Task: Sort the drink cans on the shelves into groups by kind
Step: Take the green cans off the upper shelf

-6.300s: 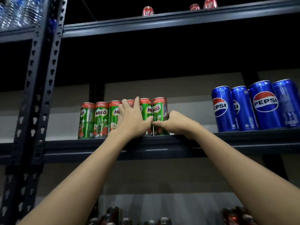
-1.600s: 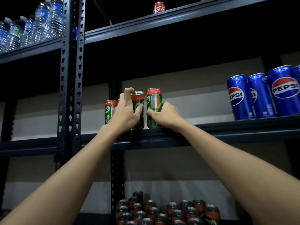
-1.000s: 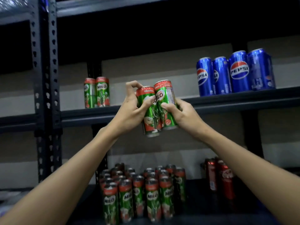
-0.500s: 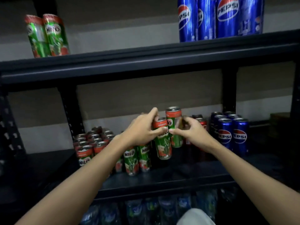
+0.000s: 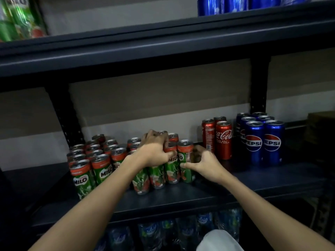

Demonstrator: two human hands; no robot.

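On the lower shelf (image 5: 181,198) stands a big cluster of green Milo cans (image 5: 101,169). My left hand (image 5: 154,153) grips a Milo can (image 5: 171,169) at the right end of that cluster, fingers curled over its top. My right hand (image 5: 201,162) grips the neighbouring Milo can (image 5: 185,153) from the right side. Both cans stand upright with their bases on the shelf. Right of them stand red Coca-Cola cans (image 5: 223,140) and then blue Pepsi cans (image 5: 262,142).
The upper shelf (image 5: 163,46) holds two Milo cans (image 5: 20,20) at the far left and Pepsi cans (image 5: 235,5) at the right. Water bottles (image 5: 181,230) fill the shelf below. A dark upright post (image 5: 259,84) stands behind the Pepsi cans. A brown box (image 5: 320,131) sits far right.
Both hands carried two Milo cans down from the upper shelf and have set them on the lower shelf beside the Milo cluster. The view has tilted down with them.
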